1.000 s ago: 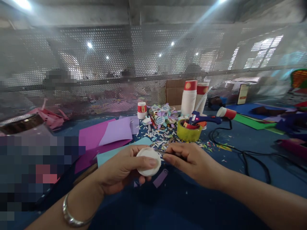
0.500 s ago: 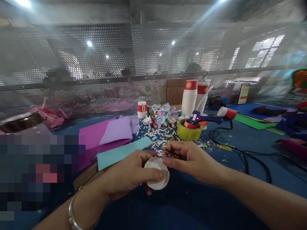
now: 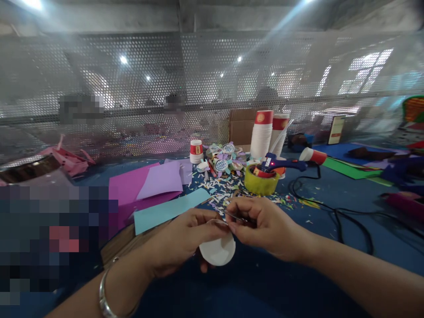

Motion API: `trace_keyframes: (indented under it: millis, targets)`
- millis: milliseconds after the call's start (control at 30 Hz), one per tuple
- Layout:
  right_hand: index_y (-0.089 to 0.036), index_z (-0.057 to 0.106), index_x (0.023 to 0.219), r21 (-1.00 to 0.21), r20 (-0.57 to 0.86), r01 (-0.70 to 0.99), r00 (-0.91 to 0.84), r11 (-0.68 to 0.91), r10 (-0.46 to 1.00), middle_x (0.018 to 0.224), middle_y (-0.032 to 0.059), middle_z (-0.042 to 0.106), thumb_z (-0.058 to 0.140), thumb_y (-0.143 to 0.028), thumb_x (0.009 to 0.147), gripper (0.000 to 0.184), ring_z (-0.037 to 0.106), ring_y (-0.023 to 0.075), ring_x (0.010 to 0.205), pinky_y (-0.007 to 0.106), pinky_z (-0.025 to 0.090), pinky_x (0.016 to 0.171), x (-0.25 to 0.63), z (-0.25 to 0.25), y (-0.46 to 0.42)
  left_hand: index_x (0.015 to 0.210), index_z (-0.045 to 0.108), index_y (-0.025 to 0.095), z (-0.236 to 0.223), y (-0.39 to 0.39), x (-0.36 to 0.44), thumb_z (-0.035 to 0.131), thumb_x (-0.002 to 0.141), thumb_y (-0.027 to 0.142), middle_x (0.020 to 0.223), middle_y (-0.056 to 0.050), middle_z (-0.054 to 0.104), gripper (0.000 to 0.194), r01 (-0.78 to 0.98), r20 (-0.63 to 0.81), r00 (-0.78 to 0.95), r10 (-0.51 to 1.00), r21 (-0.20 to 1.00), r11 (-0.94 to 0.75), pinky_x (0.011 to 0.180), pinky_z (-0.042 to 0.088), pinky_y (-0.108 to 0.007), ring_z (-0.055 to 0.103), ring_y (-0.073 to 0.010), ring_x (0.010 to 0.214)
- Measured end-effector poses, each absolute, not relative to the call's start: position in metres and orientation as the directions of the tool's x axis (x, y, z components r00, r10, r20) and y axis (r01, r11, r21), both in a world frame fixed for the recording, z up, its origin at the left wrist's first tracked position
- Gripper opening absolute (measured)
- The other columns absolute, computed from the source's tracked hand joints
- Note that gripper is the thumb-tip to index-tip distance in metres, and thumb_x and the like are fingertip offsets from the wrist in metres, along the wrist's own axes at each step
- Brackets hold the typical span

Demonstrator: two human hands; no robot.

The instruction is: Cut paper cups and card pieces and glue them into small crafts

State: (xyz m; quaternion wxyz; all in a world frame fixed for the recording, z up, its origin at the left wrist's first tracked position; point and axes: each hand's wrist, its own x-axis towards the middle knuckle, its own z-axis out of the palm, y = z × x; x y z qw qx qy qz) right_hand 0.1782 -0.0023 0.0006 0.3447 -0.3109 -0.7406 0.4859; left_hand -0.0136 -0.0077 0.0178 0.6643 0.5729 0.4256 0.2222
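My left hand [image 3: 195, 236] is closed around a white round paper piece [image 3: 217, 251], which looks like a shallow disc or cut cup base. Its thumb lies over the piece's upper edge, and the other fingers are partly hidden behind it. Close against that edge, on the right, my right hand [image 3: 253, 221] pinches a thin dark metal tool [image 3: 236, 216]. Most of the tool is covered by the fingers, so its exact kind does not show. Beyond both hands, small paper scraps [image 3: 228, 190] are scattered over the blue table [image 3: 265, 282].
A yellow tape roll [image 3: 261, 183] carries a blue glue gun [image 3: 286, 165], its black cord [image 3: 334, 210] trailing right. Behind stand stacked paper cups [image 3: 261, 139] and a pile of decorated discs [image 3: 221, 165]. Purple sheets [image 3: 160, 181] and a light-blue strip [image 3: 172, 212] lie left.
My left thumb has slid from the middle of the white paper piece up to its upper edge. The piece has shifted slightly down, showing more of its face.
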Motion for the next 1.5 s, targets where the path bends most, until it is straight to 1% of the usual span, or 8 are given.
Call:
trace_keyframes:
  millis: [200,333,500,667,833,1067,1267,1500]
  targets:
    - [-0.019,0.052,0.077,-0.911,0.274,0.140,-0.500,0.389,0.821,0.066,-0.0050,0.042,0.057,-0.016,0.076,0.006,0.034,0.0094,0.056,0.024,0.029,0.050,0.175,-0.001,-0.006,0.072,0.064,0.016,0.020,-0.009,-0.010,0.070,0.076,0.042,0.058,0.002,0.056,0.027,0.126,-0.273,0.549,0.790,0.961,0.244,0.036,0.042,-0.015,0.048,-0.0092,0.050]
    - [-0.020,0.049,0.072,-0.860,0.363,0.204,-0.402,0.469,0.841,0.064,-0.0052,0.041,0.054,-0.016,0.079,0.009,0.035,0.0098,0.056,0.025,0.031,0.052,0.181,0.003,-0.002,0.068,0.060,0.017,0.030,-0.008,-0.014,0.066,0.078,0.036,0.057,0.003,0.052,0.022,0.139,-0.258,0.505,0.824,0.966,0.218,0.036,0.040,-0.015,0.045,-0.0085,0.047]
    - [-0.020,0.050,0.075,-0.821,0.403,0.300,-0.299,0.486,0.865,0.068,-0.0033,0.043,0.053,-0.021,0.084,0.009,0.040,0.0119,0.061,0.026,0.035,0.056,0.188,0.002,0.011,0.077,0.062,0.017,0.032,-0.007,-0.019,0.064,0.082,0.041,0.068,0.000,0.059,0.024,0.136,-0.226,0.472,0.852,0.974,0.182,0.050,0.049,-0.022,0.053,-0.0122,0.058]
    - [-0.019,0.051,0.082,-0.805,0.389,0.356,-0.287,0.475,0.875,0.071,-0.0021,0.047,0.055,-0.024,0.086,0.008,0.044,0.0132,0.064,0.027,0.036,0.058,0.187,-0.002,0.011,0.078,0.067,0.015,0.026,-0.002,-0.021,0.070,0.078,0.035,0.074,-0.001,0.064,0.020,0.187,-0.135,0.390,0.911,0.980,0.065,0.063,0.042,-0.023,0.055,-0.0119,0.066]
    - [-0.020,0.050,0.074,-0.793,0.409,0.380,-0.248,0.477,0.878,0.065,-0.0041,0.040,0.056,-0.031,0.088,0.019,0.039,0.0124,0.060,0.026,0.034,0.054,0.185,-0.002,0.008,0.084,0.067,0.015,0.024,0.002,-0.023,0.073,0.077,0.031,0.082,-0.003,0.067,0.018,0.111,-0.054,0.317,0.947,0.994,0.019,0.069,0.042,-0.024,0.056,-0.0125,0.074]
    - [-0.020,0.060,0.091,-0.809,0.393,0.357,-0.263,0.468,0.881,0.084,0.0033,0.063,0.057,-0.032,0.089,0.013,0.056,0.0172,0.073,0.030,0.045,0.065,0.183,-0.002,0.008,0.087,0.058,0.016,0.023,-0.001,-0.018,0.079,0.070,0.020,0.086,-0.002,0.066,0.027,-0.094,-0.082,0.268,0.960,0.989,0.111,0.072,0.050,-0.028,0.059,-0.0151,0.081]
    - [-0.020,0.063,0.097,-0.899,0.286,0.209,-0.387,0.385,0.877,0.085,0.0036,0.066,0.065,-0.039,0.085,0.022,0.059,0.0183,0.076,0.031,0.047,0.067,0.179,-0.003,0.006,0.081,0.056,0.017,0.022,-0.002,-0.011,0.078,0.069,0.012,0.085,-0.002,0.066,0.026,-0.285,-0.064,0.258,0.964,0.948,0.139,0.077,0.050,-0.025,0.060,-0.0126,0.080]
    - [-0.019,0.063,0.089,-0.940,0.256,0.110,-0.398,0.323,0.881,0.077,0.0008,0.060,0.069,-0.040,0.082,0.023,0.053,0.0144,0.068,0.028,0.043,0.062,0.177,-0.002,0.005,0.096,0.052,0.020,0.023,-0.004,-0.011,0.079,0.071,0.020,0.084,0.000,0.068,0.037,-0.114,-0.035,0.262,0.964,0.991,0.067,0.075,0.044,-0.025,0.059,-0.0128,0.080]
